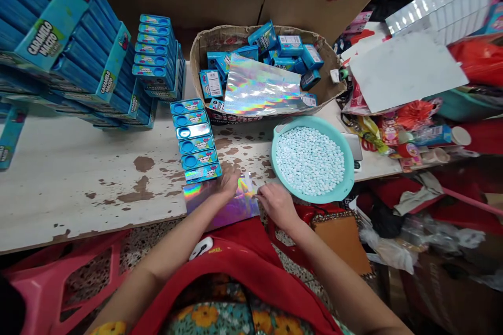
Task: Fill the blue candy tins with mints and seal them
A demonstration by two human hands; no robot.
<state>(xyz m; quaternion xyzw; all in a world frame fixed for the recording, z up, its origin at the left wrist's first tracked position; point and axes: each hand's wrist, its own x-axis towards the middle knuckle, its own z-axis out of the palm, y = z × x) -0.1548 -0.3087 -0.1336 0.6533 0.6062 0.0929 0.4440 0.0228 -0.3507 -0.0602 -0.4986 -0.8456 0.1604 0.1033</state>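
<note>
A shiny holographic sheet (pixel 220 209) lies at the table's front edge, its surface reflecting purple and silver. My left hand (pixel 228 184) is closed at the sheet's upper edge, beside the nearest blue box; its fingertips show only in part. At the sheet's right side, my right hand (pixel 277 203) pinches the edge between thumb and fingers. Just beyond the sheet stands a row of several blue boxes (pixel 196 145) marked "Caramelo Macizo", one of them with a bright, shiny top. A turquoise bowl (pixel 349 178) full of small pale blue candies (pixel 310 159) is right of my hands.
A cut-down cardboard box (pixel 328 97) holds blue packs and another holographic sheet (pixel 261 86). Filled blue display boxes (pixel 106 76) are stacked at the left. A grey device (pixel 356 149) is partly under the bowl. Bags and a white board (pixel 408 70) clutter the right.
</note>
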